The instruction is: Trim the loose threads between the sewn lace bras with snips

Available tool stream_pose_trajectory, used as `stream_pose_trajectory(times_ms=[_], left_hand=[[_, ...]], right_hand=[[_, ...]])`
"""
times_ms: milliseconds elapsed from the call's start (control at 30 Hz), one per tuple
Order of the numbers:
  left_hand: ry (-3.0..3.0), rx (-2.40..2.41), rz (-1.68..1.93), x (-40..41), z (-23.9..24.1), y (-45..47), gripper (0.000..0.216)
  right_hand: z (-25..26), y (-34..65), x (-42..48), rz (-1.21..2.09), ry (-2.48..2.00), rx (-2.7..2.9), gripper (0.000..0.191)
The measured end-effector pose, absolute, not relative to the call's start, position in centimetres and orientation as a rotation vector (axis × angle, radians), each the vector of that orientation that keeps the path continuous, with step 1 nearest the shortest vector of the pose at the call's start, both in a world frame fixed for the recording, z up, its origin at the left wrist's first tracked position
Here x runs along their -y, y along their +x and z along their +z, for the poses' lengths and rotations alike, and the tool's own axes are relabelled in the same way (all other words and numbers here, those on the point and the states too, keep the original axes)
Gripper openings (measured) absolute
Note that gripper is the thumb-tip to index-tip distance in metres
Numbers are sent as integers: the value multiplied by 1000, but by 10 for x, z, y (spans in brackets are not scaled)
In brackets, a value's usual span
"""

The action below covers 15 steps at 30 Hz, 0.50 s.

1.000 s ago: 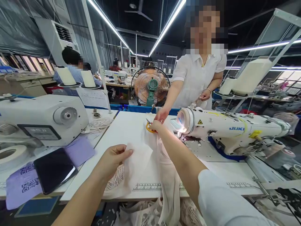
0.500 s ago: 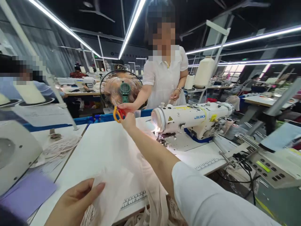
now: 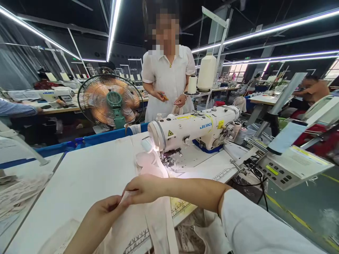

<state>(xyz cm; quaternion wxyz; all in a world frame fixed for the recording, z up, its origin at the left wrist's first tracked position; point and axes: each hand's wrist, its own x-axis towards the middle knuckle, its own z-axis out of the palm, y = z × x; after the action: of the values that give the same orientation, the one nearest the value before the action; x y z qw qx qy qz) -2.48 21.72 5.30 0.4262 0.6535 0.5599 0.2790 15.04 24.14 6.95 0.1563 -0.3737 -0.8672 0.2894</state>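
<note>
My left hand [image 3: 106,211] and my right hand [image 3: 144,188] meet at the front of the white sewing table [image 3: 87,176]. Both pinch the edge of a pale cream fabric piece [image 3: 156,218] that drapes over the table's front edge. The fabric runs back in a strip toward the needle of the white JUKI sewing machine [image 3: 193,128]. A person in a white blouse [image 3: 169,77] stands behind the machine with orange-handled scissors [image 3: 164,96] in one hand.
A standing fan [image 3: 110,100] spins behind the table at the left. A control panel [image 3: 288,165] and cables sit at the right. Thread cones [image 3: 206,72] stand on a rack behind the machine. Lace pieces [image 3: 18,192] lie on the neighbouring table at the left. Other workers sit farther off.
My right hand has let go of the scissors and come back to the fabric beside my left hand. The standing person now holds the scissors near their body. The view has swung right.
</note>
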Motion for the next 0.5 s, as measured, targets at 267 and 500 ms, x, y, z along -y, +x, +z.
stream_pose_trajectory(times_ms=[267,500], left_hand=[[1782,-1360,427,-258,48,14,46],[1739,-1298,513,-280,41,32,45]], right_hand=[[36,181,-261,976,-1184,2111,5],[5,187,-284,1105,-1325,1722,8]])
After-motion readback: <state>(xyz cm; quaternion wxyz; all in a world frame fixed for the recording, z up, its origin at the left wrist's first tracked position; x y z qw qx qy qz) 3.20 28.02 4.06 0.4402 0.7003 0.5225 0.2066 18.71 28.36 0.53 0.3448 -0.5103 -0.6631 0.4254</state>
